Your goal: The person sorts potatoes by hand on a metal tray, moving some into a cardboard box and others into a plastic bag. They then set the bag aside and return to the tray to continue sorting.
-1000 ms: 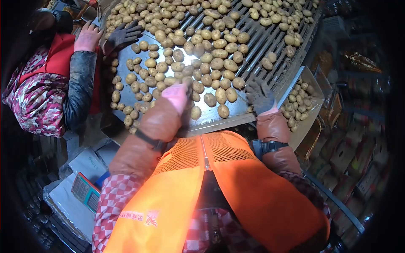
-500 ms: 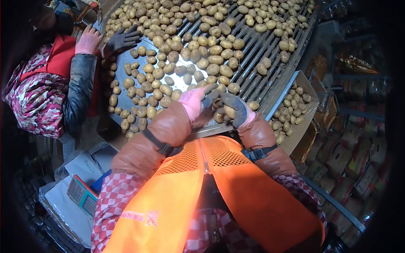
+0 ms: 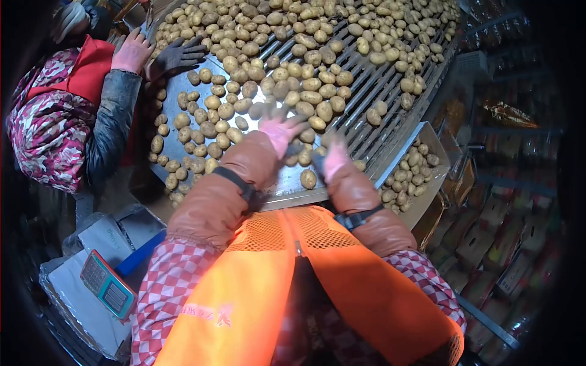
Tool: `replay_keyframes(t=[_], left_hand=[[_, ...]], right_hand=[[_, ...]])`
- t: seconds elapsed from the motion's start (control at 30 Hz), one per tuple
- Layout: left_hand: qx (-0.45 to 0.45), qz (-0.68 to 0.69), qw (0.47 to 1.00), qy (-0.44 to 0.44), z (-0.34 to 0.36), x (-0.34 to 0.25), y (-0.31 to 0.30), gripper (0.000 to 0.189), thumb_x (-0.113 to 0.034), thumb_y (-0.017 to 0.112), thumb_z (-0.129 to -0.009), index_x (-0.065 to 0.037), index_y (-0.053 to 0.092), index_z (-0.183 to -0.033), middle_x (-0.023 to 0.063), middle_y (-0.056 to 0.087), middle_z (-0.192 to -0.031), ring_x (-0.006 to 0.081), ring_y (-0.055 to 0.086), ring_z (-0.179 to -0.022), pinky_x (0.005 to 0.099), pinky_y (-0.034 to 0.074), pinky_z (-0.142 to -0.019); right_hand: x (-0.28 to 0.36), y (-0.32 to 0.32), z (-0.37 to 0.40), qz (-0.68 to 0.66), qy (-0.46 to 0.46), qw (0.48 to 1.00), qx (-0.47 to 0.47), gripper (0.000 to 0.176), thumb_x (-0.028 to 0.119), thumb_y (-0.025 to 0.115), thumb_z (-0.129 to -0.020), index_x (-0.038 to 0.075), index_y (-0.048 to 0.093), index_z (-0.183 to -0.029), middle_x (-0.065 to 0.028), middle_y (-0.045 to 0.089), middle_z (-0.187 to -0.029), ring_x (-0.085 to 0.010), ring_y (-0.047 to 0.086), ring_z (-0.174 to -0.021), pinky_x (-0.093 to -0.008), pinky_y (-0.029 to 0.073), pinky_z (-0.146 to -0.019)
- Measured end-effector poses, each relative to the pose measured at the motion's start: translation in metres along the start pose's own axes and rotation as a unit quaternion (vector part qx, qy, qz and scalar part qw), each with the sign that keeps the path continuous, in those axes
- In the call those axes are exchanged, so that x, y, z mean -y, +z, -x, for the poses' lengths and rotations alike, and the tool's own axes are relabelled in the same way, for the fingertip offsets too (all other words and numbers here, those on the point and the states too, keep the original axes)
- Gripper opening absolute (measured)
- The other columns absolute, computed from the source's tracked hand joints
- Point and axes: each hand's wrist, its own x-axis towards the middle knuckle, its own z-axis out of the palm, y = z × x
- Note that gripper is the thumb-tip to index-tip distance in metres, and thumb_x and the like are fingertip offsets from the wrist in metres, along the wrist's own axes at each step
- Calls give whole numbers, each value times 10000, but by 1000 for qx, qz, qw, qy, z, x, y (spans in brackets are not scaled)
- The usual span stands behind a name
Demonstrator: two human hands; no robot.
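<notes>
Potatoes (image 3: 308, 97) lie scattered over a metal sorting table and its slatted part. My left hand (image 3: 282, 127), in a pink and grey glove, reaches over them with fingers spread and nothing in its grip. To its right is my right hand (image 3: 333, 156), gloved alike and smeared by motion, so its fingers cannot be read. Between my two hands sit a few potatoes, and a single potato (image 3: 308, 179) rests close to the table's front edge (image 3: 293, 200).
A cardboard box (image 3: 436, 160) of potatoes stands at the table's right side. A co-worker's gloved hands (image 3: 177, 58) rest at the left edge. A device with keypad and display (image 3: 110, 285) lies at lower left. Slats (image 3: 378, 79) run toward the upper right.
My hands were close together with a potato in the right one. Now they are farther forward and apart, the left spread over the potatoes. Several potatoes near the front edge have shifted.
</notes>
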Motion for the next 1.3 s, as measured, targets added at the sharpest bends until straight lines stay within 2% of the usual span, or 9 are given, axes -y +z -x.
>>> replay_keyframes(t=[0.17,0.2,0.23,0.27,0.47,0.7,0.93,1.03,1.3], left_hand=[[150,-25,955,-253,41,37,-61,745,-503,627,-903,-242,326,-1532,62,319,-1608,414,194,-1496,705,149,-1151],[105,-23,949,-295,58,41,-55,736,-481,636,-902,-232,339,-1527,77,320,-1605,423,211,-1487,693,159,-1155],[61,-21,940,-336,76,43,-44,728,-459,646,-901,-223,351,-1523,91,321,-1603,432,227,-1479,682,170,-1158],[61,-21,938,-340,92,42,-36,728,-459,646,-901,-223,351,-1523,91,321,-1603,432,227,-1479,682,170,-1158],[-84,-50,928,-359,153,15,-16,646,-393,679,-869,-186,479,-1447,86,448,-1487,359,371,-1394,633,213,-1136],[-98,-129,881,-444,193,9,16,663,-435,626,-891,-204,442,-1484,124,423,-1502,362,338,-1416,590,233,-1132],[-71,-139,872,-463,189,6,15,650,-452,594,-905,-206,436,-1486,115,391,-1535,379,318,-1428,583,236,-1138],[-61,-135,870,-470,187,6,12,651,-458,593,-903,-206,440,-1483,114,397,-1533,382,324,-1425,588,237,-1138],[-74,-118,874,-465,187,9,10,632,-437,604,-889,-189,476,-1456,129,409,-1520,402,336,-1412,587,255,-1126]], right_hand=[[9,21,-43,-248,-52,916,310,540,386,666,-908,175,573,-1396,-259,612,-1300,-409,578,-1218,-393,451,-1051],[45,-21,-54,-484,278,787,262,356,332,640,-937,172,693,-1251,-219,709,-1114,-375,675,-1026,-374,514,-931],[3,6,-87,-363,-34,917,165,293,72,610,-964,77,678,-1249,-74,674,-948,-148,612,-815,-240,493,-709],[39,-42,-97,-467,140,861,145,291,63,591,-963,63,682,-1239,-101,691,-994,-141,624,-846,-259,501,-729],[73,-25,-140,286,-163,936,122,611,26,563,-868,218,481,-1443,-182,630,-1227,-333,586,-1204,-403,443,-1056],[29,-83,-126,-557,17,808,190,462,212,633,-944,128,546,-1389,-70,648,-1055,-171,631,-915,-304,540,-763],[-78,-55,-263,-477,77,870,96,437,254,713,-904,67,614,-1286,-124,702,-936,-192,604,-619,-295,503,-563],[-22,-58,-243,42,-44,994,88,681,282,831,-767,51,567,-1350,-225,685,-1167,-309,693,-984,-403,567,-830],[-19,-115,-171,-449,120,860,210,265,275,676,-923,67,665,-1088,-22,619,-852,-115,557,-669,-261,443,-559]])
